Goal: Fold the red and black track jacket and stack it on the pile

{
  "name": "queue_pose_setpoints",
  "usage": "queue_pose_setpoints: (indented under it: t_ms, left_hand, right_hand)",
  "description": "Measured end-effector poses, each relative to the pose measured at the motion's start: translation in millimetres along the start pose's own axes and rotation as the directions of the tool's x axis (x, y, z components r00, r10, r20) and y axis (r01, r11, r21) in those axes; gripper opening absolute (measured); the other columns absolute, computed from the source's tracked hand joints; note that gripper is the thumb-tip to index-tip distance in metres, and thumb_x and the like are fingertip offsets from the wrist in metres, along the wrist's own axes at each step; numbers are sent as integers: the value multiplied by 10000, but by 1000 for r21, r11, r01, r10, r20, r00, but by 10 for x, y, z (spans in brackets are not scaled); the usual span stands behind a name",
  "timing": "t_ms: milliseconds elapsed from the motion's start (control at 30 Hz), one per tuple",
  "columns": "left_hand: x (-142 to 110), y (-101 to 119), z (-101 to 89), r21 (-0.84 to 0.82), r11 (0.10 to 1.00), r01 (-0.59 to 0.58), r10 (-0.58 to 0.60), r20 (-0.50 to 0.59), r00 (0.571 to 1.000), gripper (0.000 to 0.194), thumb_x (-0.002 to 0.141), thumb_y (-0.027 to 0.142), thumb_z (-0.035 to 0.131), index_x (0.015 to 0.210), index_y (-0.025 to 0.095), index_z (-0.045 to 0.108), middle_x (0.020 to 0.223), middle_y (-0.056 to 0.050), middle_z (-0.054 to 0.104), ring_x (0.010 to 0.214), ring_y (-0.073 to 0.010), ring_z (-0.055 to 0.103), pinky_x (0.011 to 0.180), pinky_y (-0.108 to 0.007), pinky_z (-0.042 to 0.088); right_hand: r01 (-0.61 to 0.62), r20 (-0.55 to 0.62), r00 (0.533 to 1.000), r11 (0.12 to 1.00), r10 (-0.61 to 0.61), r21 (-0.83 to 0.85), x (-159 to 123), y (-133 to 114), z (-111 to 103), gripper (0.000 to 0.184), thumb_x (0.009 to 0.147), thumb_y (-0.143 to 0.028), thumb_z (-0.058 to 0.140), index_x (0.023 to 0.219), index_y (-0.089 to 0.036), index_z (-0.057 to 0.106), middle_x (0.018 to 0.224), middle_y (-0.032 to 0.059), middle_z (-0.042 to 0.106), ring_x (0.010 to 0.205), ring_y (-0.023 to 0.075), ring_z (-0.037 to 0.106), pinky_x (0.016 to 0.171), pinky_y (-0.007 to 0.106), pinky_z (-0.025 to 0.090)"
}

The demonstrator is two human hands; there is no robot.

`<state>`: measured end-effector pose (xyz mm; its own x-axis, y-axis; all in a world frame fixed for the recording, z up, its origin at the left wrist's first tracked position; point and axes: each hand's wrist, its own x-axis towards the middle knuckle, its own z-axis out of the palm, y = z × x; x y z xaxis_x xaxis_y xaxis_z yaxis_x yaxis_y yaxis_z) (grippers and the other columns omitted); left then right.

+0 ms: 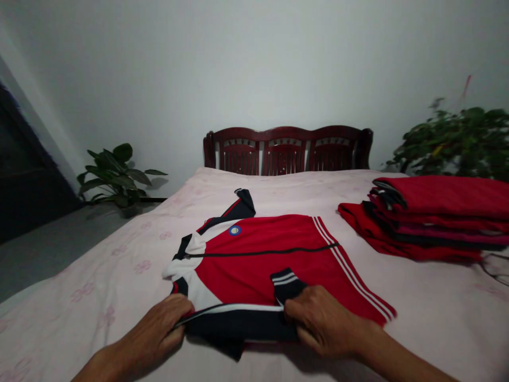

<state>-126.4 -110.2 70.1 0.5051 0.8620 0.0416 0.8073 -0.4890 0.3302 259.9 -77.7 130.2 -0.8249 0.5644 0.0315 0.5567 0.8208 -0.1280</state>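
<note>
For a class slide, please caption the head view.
Left hand and right hand grip a dark sleeve of a red jacket on a bed near folded clothes.

Pretty clearly somebody's bedroom at home
Big bed (278,193) with a pink flowered sheet (119,286), dark wooden headboard (284,154) at the far end, leafy plants (115,172) left and right, folded clothes (445,199) piled right.

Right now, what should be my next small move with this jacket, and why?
Perhaps lay the near sleeve flat across the jacket: the left hand and right hand hold it stretched between them, and its cuff lies over the jacket's front.
</note>
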Motion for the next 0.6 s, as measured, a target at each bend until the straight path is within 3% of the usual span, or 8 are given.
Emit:
queue_pose_setpoints:
  t_ms: [100,200,267,333,433,500,600]
  left_hand:
    - [-80,-33,10,-22,1000,-3,4,69,998,237,811,91,422,935,242,555,925,-8,608,862,-172,555,818,-302,443]
    - [-124,-79,75,-22,999,-32,33,91,995,287,848,152,477,1083,279,580,1004,-12,632,923,-179,579,857,-299,456]
    - [-125,-104,103,-2,997,-78,78,49,996,455,828,214,565,1269,318,529,1100,-24,648,991,-201,593,897,-307,466]
    - [-112,-109,89,26,989,-144,143,16,990,615,788,217,608,1374,340,465,1183,-30,652,1059,-223,594,952,-323,457]
    - [-86,-83,5,11,984,-176,175,56,983,408,840,187,529,1215,337,588,1089,-10,687,996,-197,612,930,-301,459]
    - [-74,-65,-39,-20,984,-175,176,58,983,258,892,204,478,1065,309,638,971,-12,692,901,-182,614,869,-285,471]
    - [-63,-55,-37,-24,980,-198,198,3,980,194,908,240,474,995,282,641,906,-31,680,845,-192,605,819,-292,481]
  right_hand:
    - [-80,34,996,995,78,60,-384,-123,214,300,750,-217,551,1045,-223,605,804,34,676,703,187,594,602,278,336]
    - [-235,52,971,971,233,41,-639,-81,438,516,663,-230,630,1177,-220,587,930,72,692,779,223,609,649,295,388]
    - [-329,34,944,944,329,-5,-711,15,508,509,630,-217,642,1138,-221,616,1033,100,679,880,266,606,741,350,426]
    - [-336,-3,942,941,336,-31,-721,101,491,413,640,-221,642,1053,-221,647,1118,116,647,1003,304,572,859,427,423]
    - [-190,12,982,982,190,12,-722,126,371,262,647,-182,616,904,-217,651,1078,97,633,1044,278,541,978,451,377]
    - [-130,59,990,989,126,68,-783,101,308,273,610,-135,589,866,-214,637,1009,81,640,989,251,556,949,405,398]
    - [-208,64,977,977,205,40,-963,141,312,414,570,-75,543,948,-216,634,980,79,654,916,242,577,829,366,422]
